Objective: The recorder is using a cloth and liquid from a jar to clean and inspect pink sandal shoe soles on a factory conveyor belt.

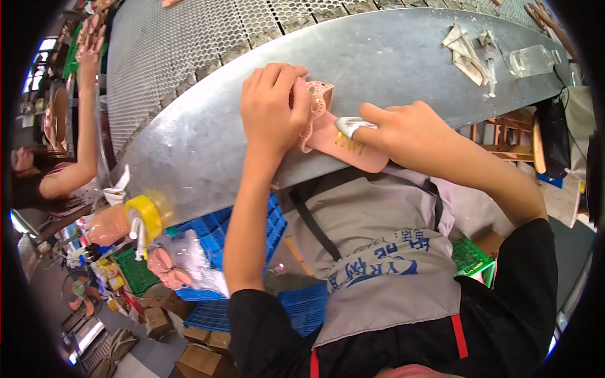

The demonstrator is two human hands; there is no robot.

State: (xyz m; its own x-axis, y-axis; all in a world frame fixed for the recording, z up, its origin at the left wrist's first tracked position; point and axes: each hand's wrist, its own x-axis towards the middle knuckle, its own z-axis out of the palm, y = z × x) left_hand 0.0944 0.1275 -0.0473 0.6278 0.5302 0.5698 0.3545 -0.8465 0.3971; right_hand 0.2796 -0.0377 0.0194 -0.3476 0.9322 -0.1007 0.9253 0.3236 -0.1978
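Basically, pink sandal [326,133] in both hands, at the near edge of the desk [208,138], rounded heel end toward the apron [384,252]. Smooth, flat insole with gold-yellow print; upper is a curved band, perforated, lacy, wavy-edged. Left hand [275,110] wraps the upper end, fingers curled narrow and gripping it. Right hand [403,132] has a white cloth [355,128] bunched at its fingers, thin and creased, held snug against the insole beside the print; exact finger spacing under the cloth can't be told. Desk is dull grey sheet metal, scuffed, with a long curved far edge; behind it, a metal mesh [170,50] with a honeycomb-like pattern. Far right on the desk: crumpled off-white rag [465,55], slim clear syringe-like tube [491,68], clear bottle [530,62] lying on its side. Left end: round, glossy yellow tape roll [145,217]. Below the desk, ribbed blue plastic crate [272,230], wrinkled clear plastic wrap [198,258] and more pink footwear [169,268]. Apron is matte grey fabric with blue print. Another person's arm [85,126] reaches up at far left.
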